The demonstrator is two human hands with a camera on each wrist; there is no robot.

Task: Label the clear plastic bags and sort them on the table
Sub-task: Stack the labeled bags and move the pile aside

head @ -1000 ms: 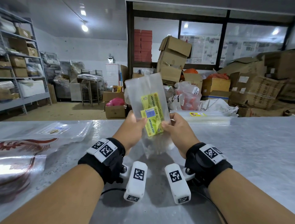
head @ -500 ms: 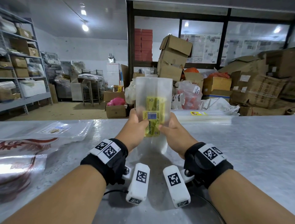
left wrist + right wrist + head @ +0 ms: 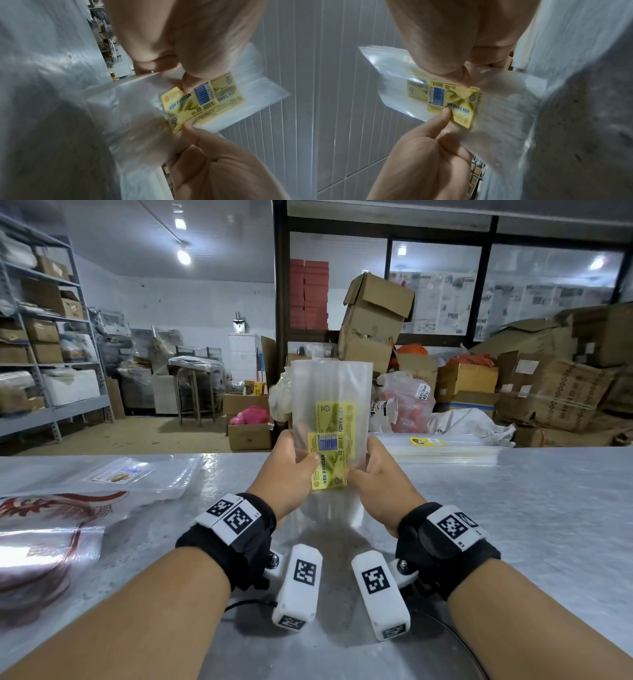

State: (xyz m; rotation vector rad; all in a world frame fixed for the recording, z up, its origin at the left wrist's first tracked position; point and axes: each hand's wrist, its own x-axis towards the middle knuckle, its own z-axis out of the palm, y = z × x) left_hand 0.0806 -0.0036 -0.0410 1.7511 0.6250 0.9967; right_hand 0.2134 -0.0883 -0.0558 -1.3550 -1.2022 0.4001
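At the centre of the head view, both hands hold a clear plastic bag (image 3: 331, 392) upright above the grey table (image 3: 513, 525). The left hand (image 3: 289, 465) grips the bag's left edge, its thumb pressed on the front of a yellow label (image 3: 327, 463) printed "KEK PANDAN" with a blue panel and a barcode. The right hand (image 3: 378, 474) pinches the bag's right edge, with its thumb tip at the label's lower right corner. A 2nd yellow label (image 3: 337, 419) shows just above the 1st, seen through the plastic, its text running the other way. In the left wrist view the left hand (image 3: 180, 40) fills the top of the frame, its thumb on the label (image 3: 188, 106), while the right hand (image 3: 214, 169) comes in from the lower right. In the right wrist view the left hand (image 3: 423, 155) sits lower left with its thumb on the label (image 3: 453, 102). At the right of the head view, behind the hands, a flat stack of clear bags (image 3: 445, 450) lies on the table. At the left lie packs with red print (image 3: 51, 508) and a clear pack with a picture card (image 3: 137, 474). Cardboard boxes (image 3: 373, 316) crowd the upper right.
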